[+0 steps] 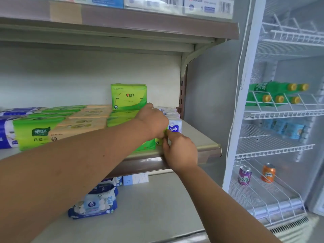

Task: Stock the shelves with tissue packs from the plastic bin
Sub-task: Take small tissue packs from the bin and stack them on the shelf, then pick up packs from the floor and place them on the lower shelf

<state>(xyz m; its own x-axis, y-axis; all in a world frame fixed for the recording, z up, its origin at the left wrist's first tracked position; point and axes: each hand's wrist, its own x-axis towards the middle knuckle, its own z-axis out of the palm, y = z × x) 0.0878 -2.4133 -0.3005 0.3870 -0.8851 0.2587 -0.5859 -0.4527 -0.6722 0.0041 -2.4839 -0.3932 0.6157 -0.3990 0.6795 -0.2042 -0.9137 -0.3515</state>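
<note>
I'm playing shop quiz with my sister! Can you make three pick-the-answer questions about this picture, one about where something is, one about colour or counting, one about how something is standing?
1. Where is the blue-and-white wet-wipes pack?
A. top shelf
B. bottom shelf
C. in the fridge

2. How many drink cans stand on the fridge's lowest rack?
A. two
B. four
C. none

3. How is the green tissue pack at the back placed?
A. lying flat
C. hanging
B. standing upright

Answers:
1 B, it lies below the grey middle shelf where both hands work.
2 A, one purple can and one orange can.
3 B, it stands on flat packs.
</note>
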